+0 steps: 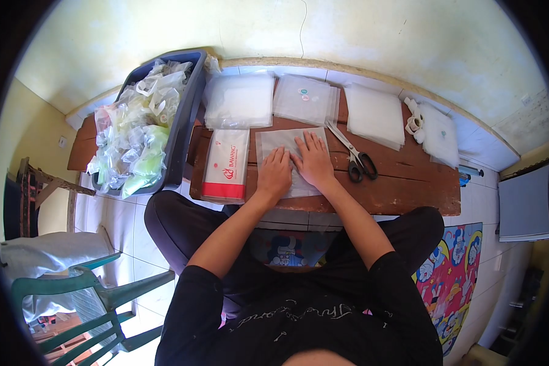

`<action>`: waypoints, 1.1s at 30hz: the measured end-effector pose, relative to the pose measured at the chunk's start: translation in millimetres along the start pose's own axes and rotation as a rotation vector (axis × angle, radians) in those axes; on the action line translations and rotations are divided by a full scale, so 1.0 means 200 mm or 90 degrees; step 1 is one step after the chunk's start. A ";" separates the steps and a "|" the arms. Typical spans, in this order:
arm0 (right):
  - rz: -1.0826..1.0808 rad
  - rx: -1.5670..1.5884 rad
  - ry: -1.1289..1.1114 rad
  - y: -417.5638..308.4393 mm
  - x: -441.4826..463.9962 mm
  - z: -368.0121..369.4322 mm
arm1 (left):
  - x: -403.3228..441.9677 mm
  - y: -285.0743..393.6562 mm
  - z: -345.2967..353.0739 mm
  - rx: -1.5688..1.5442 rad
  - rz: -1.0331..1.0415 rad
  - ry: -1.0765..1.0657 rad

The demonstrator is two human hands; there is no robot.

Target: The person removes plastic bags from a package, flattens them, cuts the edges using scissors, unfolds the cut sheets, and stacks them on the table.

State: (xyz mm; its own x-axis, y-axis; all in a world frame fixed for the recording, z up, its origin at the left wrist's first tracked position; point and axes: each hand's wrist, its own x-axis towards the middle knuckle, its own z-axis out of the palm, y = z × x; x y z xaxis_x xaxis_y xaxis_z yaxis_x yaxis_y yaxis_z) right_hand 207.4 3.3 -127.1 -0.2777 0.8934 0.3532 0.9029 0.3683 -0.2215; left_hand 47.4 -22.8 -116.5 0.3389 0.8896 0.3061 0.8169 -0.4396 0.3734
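Note:
Both of my hands rest flat on a clear plastic sheet or bag (267, 141) on the low brown wooden table (409, 189). My left hand (275, 172) lies on its left part with the fingers extended. Beside it, my right hand (313, 160) is spread on the right part, the two nearly touching. A red and white pack marked BAWANG (227, 165) lies left of the sheet. To the right are scissors (354, 152) with black handles, their blades pointing up toward the back. Stacks of clear plastic bags (239, 100) (304, 100) (375, 114) line the back.
A dark tub (192, 91) full of crumpled plastic bags stands at the left. White rolls (414, 121) and another plastic stack (439, 135) are at the right. A green chair (94, 293) is at lower left, a colourful mat (454, 274) at lower right.

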 end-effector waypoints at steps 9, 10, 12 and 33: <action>0.003 0.001 -0.016 0.00 0.00 0.00 | -0.01 0.01 -0.01 0.079 -0.049 -0.013; 0.001 0.001 -0.020 0.00 0.00 0.00 | -0.01 0.01 -0.01 0.096 -0.061 -0.029; 0.001 -0.003 -0.028 0.00 0.00 0.00 | -0.01 0.02 -0.02 0.109 -0.070 -0.030; 0.006 -0.028 -0.047 -0.01 0.00 0.00 | -0.02 -0.03 0.05 0.146 -0.077 -0.046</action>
State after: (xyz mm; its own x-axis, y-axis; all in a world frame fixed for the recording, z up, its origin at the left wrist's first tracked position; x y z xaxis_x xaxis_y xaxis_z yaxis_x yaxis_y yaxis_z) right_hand 205.3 3.3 -126.5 -0.2916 0.9138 0.2829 0.9187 0.3499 -0.1834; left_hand 44.9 -23.2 -128.6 0.2578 0.9444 0.2041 0.9353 -0.2969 0.1925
